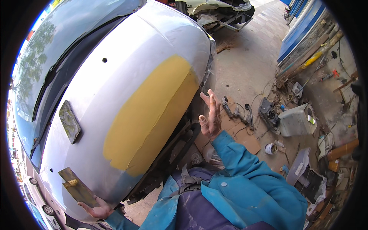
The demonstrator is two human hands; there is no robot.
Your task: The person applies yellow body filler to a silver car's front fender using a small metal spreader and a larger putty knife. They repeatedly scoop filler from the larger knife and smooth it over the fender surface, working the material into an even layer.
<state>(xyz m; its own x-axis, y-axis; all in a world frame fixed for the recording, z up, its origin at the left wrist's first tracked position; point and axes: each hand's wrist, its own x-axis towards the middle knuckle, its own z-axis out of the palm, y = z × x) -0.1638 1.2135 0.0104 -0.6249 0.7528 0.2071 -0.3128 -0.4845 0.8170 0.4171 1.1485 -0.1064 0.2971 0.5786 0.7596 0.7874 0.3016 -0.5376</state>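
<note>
A silver car hood (pixel 92 76) with a long smooth patch of yellow body filler (pixel 149 119) lies before me; a ridge runs along the patch near the front edge. At the lower left, my left hand (pixel 99 209) grips thin, flat metal putty spreaders (pixel 82 193) over the hood. They overlap, and a dab of yellowish paste sits on them. Fingers spread, my right hand (pixel 211 117) is raised beside the hood's front edge and holds nothing. A grey, worn flat slab (pixel 69 122) rests on the hood near the windshield.
Behind the hood are the wiper (pixel 48 82) and windshield (pixel 57 34). The car's front is partly stripped below the hood. On the right floor lie a power tool (pixel 227 107), cables, cardboard (pixel 245 138), an open can (pixel 271 148) and a pale container (pixel 297 122). Another damaged car (pixel 220 11) stands beyond.
</note>
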